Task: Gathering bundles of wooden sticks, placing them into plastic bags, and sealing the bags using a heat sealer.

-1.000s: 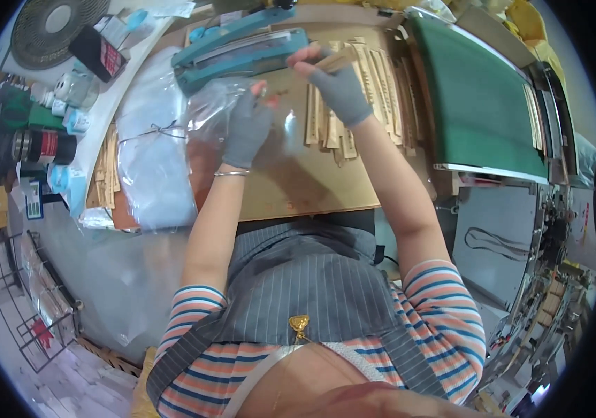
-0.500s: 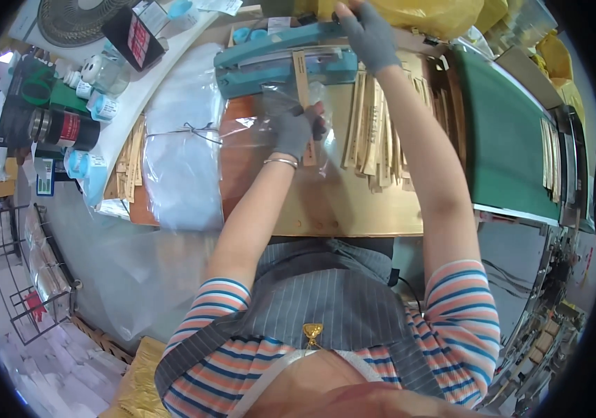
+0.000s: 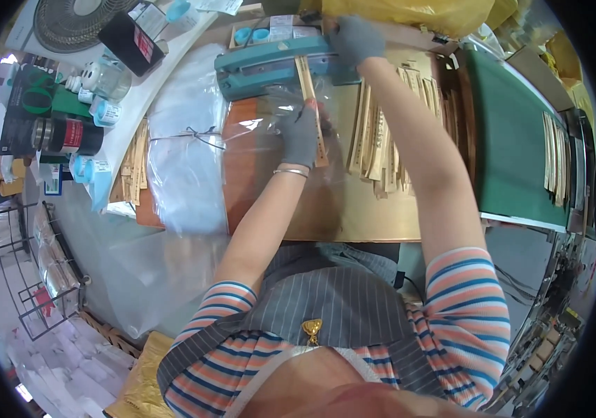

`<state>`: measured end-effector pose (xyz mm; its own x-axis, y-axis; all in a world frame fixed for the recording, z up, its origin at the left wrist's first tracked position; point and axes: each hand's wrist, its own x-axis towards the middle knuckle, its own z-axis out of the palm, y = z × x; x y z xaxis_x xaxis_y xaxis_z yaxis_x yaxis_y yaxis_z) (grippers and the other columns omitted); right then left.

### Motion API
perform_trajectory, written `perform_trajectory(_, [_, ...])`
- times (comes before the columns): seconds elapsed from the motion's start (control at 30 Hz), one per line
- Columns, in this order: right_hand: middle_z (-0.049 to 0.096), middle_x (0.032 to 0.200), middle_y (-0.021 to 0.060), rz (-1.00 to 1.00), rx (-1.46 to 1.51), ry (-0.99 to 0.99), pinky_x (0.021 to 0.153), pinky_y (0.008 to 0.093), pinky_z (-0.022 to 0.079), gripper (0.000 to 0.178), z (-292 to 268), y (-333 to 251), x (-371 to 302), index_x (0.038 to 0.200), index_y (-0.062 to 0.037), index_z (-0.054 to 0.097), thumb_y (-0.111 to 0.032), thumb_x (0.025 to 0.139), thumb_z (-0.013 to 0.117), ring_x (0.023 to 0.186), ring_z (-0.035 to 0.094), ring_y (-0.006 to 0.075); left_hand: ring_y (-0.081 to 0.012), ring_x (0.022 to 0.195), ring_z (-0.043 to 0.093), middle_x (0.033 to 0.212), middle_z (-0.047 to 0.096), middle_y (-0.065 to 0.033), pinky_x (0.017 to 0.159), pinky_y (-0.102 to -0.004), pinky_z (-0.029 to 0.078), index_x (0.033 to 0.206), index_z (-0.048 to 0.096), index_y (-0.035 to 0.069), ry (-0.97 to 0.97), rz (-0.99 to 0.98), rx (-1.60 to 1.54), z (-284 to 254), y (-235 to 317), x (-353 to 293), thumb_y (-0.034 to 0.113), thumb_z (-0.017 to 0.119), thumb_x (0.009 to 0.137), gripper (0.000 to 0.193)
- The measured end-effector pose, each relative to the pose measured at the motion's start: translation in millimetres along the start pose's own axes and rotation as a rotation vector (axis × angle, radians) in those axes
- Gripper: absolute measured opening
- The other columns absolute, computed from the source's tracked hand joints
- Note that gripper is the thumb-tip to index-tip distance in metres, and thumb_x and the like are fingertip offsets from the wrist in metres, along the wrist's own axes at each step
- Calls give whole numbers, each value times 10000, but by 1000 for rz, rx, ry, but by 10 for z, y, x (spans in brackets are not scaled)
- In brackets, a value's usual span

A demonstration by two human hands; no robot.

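My left hand (image 3: 300, 137), in a grey glove with bare fingertips, is closed on a wooden ruler (image 3: 306, 80) with dark markings. A clear plastic bag (image 3: 282, 101) lies around the ruler, its outline hard to make out. The far end of the ruler lies across the front of a teal bag sealer (image 3: 256, 64). At the sealer's right end, my gloved right hand (image 3: 358, 42) is closed on its lowered long arm; the fingertips are partly hidden.
Bundled clear bags (image 3: 188, 164), tied with cord, lie left of my left hand. Several wooden rulers (image 3: 375, 143) lie under my right forearm. A green mat (image 3: 510, 139) is farther right. A black bottle (image 3: 68, 134) and a glass jar (image 3: 110, 76) stand at left.
My right hand has come down and nearer, and the sealer's arm has lowered with it. My left hand has shifted slightly, and the ruler tilts a little more.
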<state>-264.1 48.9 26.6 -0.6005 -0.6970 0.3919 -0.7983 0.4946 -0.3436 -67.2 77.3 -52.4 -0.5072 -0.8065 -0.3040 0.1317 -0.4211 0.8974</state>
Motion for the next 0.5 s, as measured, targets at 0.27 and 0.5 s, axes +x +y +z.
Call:
perform_trajectory(0.27, [634, 859, 168, -18, 4, 22, 711, 467, 482, 365, 38, 52, -33, 821, -91, 637, -399, 870, 448, 826, 606, 374, -124, 622, 582, 745, 633, -65, 573, -256, 465, 898, 625, 6, -12, -34, 10, 15, 36, -91, 298, 538, 915, 305])
perform_trajectory(0.5, [644, 930, 157, 53, 21, -23, 759, 447, 496, 291, 54, 81, -62, 908, -112, 672, -332, 840, 494, 875, 620, 339, -118, 661, 585, 746, 633, -55, 603, -254, 467, 895, 647, -2, -58, 181, 471, -128, -88, 90, 290, 509, 919, 324])
